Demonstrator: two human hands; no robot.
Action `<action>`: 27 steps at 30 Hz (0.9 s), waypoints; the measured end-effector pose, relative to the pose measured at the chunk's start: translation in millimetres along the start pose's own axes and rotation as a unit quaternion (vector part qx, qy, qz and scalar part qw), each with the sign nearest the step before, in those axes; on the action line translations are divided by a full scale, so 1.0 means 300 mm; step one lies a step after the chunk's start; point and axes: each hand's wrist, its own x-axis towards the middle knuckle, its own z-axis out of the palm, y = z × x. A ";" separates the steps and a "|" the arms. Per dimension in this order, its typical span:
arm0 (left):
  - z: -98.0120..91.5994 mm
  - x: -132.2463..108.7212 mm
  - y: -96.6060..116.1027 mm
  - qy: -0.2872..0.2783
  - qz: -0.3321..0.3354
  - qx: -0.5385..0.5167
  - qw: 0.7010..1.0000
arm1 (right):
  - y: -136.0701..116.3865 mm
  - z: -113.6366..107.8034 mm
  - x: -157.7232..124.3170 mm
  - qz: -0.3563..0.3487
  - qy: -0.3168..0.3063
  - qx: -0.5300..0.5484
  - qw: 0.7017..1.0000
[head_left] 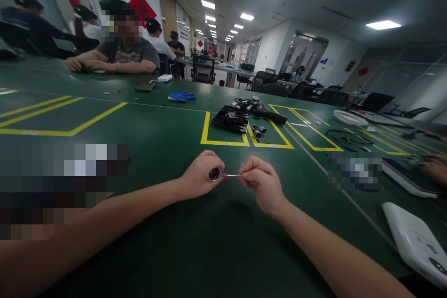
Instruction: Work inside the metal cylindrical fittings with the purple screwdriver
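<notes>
Above the front of the green table [167,251], my left hand [197,176] is wrapped around a short metal cylinder [214,174], whose round, dark open end faces me. A thin, straight metal rod [231,175] runs from beside the cylinder to my right hand [263,186]. My right fingers pinch the rod's right end; any handle is hidden inside the hand. Whether the rod's left tip touches the cylinder, I cannot tell. Beyond my hands, similar metal cylinders [258,132] lie within a yellow tape outline.
A shiny black tray [225,123] with small parts sits ahead, near a heap of dark metal parts [246,104]. Farther back lies a blue glove [181,97]. To the right are a white device [415,237], black cables [349,139] and another person's hand [435,166]. A person [129,53] sits across the table.
</notes>
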 end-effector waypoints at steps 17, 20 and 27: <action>-0.004 0.010 0.013 0.029 0.025 0.025 0.999 | -0.009 -0.002 -0.041 -0.085 -0.038 -0.027 0.995; -0.005 0.011 0.014 0.033 0.030 0.026 0.999 | -0.008 0.002 -0.040 -0.080 -0.036 -0.034 0.996; 0.000 0.009 0.012 0.039 0.042 0.028 0.998 | 0.027 -0.013 -0.025 -0.043 -0.025 0.017 0.999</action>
